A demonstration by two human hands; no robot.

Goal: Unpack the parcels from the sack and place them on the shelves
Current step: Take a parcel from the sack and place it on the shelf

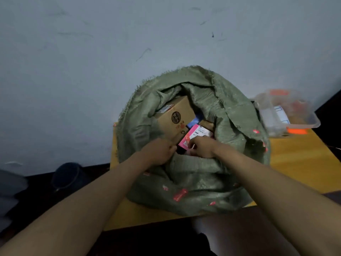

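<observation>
A green woven sack [201, 183] stands open on a yellow table [299, 159]. Inside it lie a brown cardboard box [177, 117] with a round dark logo, a pink parcel [195, 134] with a white label, and something blue behind them. Both my hands reach into the sack's mouth. My left hand [158, 152] has curled fingers at the lower corner of the cardboard box. My right hand [202, 146] pinches the near edge of the pink parcel. What lies deeper in the sack is hidden.
A clear plastic tub [287, 111] with orange clips stands on the table right of the sack. A grey-blue wall rises behind. A dark round object [67, 175] sits on the dark floor at the left. No shelves are in view.
</observation>
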